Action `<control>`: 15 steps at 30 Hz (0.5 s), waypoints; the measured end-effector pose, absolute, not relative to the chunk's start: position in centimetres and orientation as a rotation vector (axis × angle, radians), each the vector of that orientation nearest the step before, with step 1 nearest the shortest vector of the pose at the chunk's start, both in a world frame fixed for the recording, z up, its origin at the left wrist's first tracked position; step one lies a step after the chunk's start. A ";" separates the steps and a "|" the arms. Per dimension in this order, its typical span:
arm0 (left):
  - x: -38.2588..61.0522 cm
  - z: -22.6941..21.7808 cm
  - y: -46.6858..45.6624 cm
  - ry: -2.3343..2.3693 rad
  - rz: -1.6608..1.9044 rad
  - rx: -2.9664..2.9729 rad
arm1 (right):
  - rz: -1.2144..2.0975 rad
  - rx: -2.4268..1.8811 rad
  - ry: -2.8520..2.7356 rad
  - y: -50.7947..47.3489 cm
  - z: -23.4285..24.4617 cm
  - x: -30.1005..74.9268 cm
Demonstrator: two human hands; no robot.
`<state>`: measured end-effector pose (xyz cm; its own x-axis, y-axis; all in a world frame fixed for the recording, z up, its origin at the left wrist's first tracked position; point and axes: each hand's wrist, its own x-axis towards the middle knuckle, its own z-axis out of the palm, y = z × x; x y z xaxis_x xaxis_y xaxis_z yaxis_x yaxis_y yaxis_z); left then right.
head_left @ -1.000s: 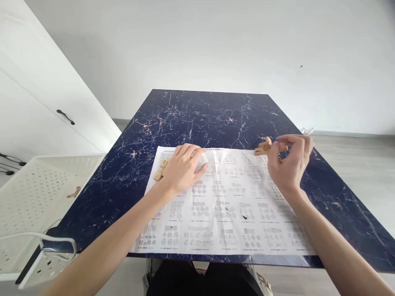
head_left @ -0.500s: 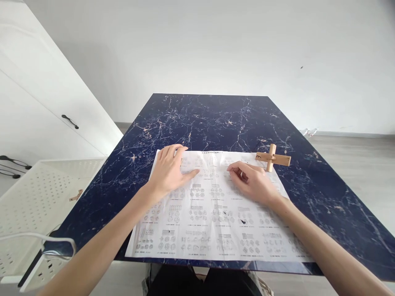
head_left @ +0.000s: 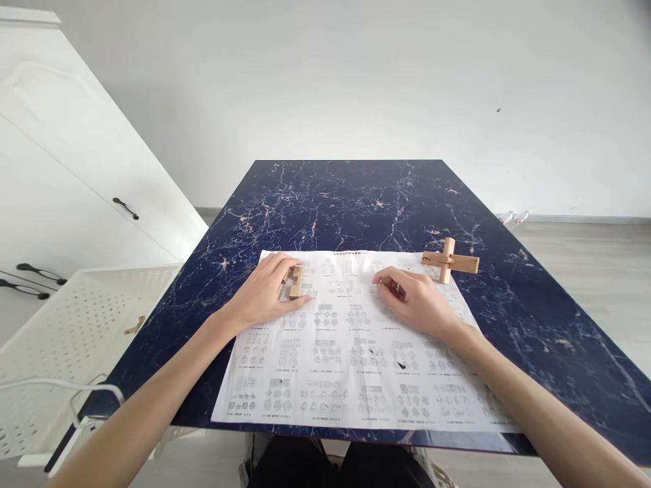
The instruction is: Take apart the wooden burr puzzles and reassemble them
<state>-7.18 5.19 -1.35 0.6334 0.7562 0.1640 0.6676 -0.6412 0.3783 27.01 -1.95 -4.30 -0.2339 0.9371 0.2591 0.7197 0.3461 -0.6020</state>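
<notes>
A white instruction sheet [head_left: 356,359] printed with small diagrams lies on the dark blue marbled table [head_left: 346,196]. My left hand [head_left: 264,295] rests on the sheet's upper left with its fingers curled round a small notched wooden piece [head_left: 296,282]. My right hand [head_left: 414,298] lies on the sheet's upper middle, fingers bent and pinched together, with nothing visible in them. An assembled wooden cross [head_left: 449,261] stands at the sheet's upper right corner, apart from both hands.
A white perforated basket [head_left: 76,325] stands left of the table with a small wooden piece [head_left: 134,327] in it. White cabinets with black handles [head_left: 125,208] line the left wall. A white cable [head_left: 55,388] loops at the near left.
My right hand let go of the wooden cross at the sheet's corner and came down onto the sheet. My left hand slid left, and a wooden piece now shows under its fingers.
</notes>
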 end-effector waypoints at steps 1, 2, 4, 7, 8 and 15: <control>-7.0 -1.3 5.4 1.142 0.458 2.594 | 0.481 -1.440 -2.029 -1.9 -4.3 27.0; -6.9 -1.3 5.5 1.135 0.469 2.620 | 0.478 -1.440 -2.030 -2.0 -4.2 27.0; -6.6 -1.1 5.7 1.134 0.500 2.687 | 0.469 -1.443 -2.034 -2.0 -4.1 26.9; -5.6 -0.7 5.7 1.103 0.560 2.779 | 0.461 -1.449 -2.034 -1.9 -4.0 26.8; -5.0 -0.6 5.6 1.083 0.586 2.788 | 0.460 -1.450 -2.030 -1.9 -4.0 26.8; 2.1 -1.2 3.9 0.931 0.720 2.684 | 0.461 -1.431 -2.023 -1.8 -4.2 26.7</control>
